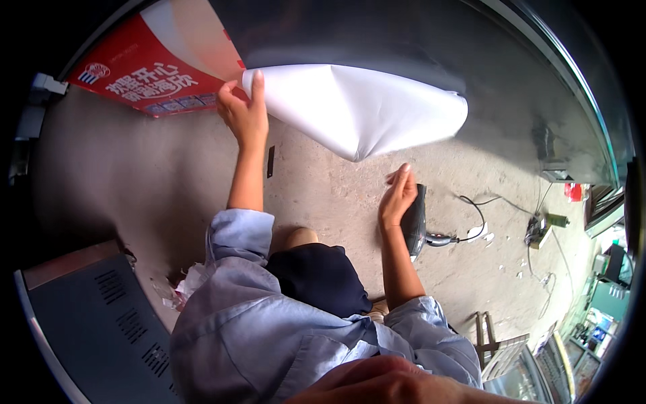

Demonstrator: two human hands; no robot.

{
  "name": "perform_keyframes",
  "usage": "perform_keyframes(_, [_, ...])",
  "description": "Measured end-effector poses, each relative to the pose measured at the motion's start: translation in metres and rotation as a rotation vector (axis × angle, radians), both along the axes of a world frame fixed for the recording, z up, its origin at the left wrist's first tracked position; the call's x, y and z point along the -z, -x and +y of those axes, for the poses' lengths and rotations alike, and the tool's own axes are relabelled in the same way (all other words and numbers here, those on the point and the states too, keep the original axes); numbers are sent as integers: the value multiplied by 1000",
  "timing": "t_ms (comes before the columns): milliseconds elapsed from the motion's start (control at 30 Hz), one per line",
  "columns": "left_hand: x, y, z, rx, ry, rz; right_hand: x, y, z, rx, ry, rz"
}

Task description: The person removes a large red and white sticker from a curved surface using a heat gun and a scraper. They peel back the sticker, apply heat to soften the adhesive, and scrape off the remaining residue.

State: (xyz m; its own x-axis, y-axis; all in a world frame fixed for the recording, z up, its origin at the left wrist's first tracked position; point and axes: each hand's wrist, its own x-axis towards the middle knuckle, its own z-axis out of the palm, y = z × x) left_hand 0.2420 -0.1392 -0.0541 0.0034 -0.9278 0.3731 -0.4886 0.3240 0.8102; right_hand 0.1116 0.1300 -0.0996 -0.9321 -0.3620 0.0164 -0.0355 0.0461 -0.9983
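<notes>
At the left end of a curled white sheet, my left hand has its thumb over the edge and its fingers on the other side. The sheet hangs with a fold at its lower middle, against a dark glossy panel. A red printed sheet bearing writing covers the panel's left part and meets the white edge. My right hand is below the sheet, apart from it, with fingers loosely bent and nothing visible in them. Under that hand, a black hair dryer lies on the floor.
The dryer's cord runs right towards a power strip. A flat dark strip lies on the concrete floor. At lower left stands a grey vented metal cabinet; a metal rack is at lower right. Paper scraps lie about.
</notes>
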Motion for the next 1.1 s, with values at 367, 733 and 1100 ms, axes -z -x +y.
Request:
perform_keyframes(367, [12,3,-32,335,-652,448,-193,35,-155,-209,-382,1787])
perform_keyframes(733, [35,25,27,83,-669,632,-170,29,-210,-156,-431,1791])
perform_keyframes(1100, [33,28,34,69,-665,605,-176,29,-208,-186,-435,1770])
